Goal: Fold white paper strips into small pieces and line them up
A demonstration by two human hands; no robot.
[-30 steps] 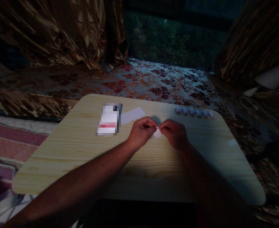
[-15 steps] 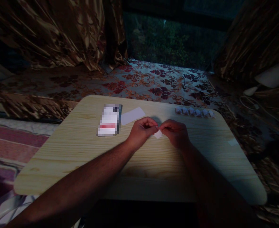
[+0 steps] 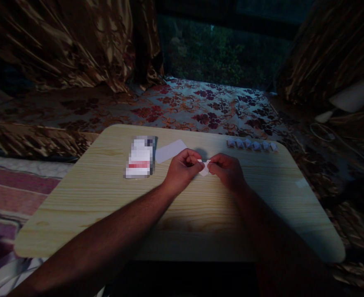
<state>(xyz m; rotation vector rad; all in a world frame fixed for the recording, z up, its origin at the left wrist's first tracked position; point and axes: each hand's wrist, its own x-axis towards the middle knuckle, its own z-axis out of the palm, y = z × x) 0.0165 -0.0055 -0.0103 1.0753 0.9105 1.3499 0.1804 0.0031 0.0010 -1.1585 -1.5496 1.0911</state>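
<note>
Between my two hands is a small piece of folded white paper point(image 3: 204, 170), held just above the wooden table point(image 3: 114, 210). My left hand point(image 3: 184, 168) pinches its left edge between thumb and fingers. On the right edge, my right hand point(image 3: 227, 170) has a similar pinch. The fingertips cover part of the paper, so its full shape is hidden. A flat white paper strip point(image 3: 170, 151) lies beyond my left hand. Several small folded paper pieces point(image 3: 251, 144) stand in a row near the table's far right edge.
A phone point(image 3: 140, 157) with a blurred screen lies left of the paper strip. A small white scrap point(image 3: 301, 182) is at the right table edge. Behind the table is a ledge with flowered cloth point(image 3: 206, 103), and a white lamp point(image 3: 353, 97) stands at the right.
My fingertips have parted slightly, and more of the paper's upper edge shows between them. The view has shifted a little.
</note>
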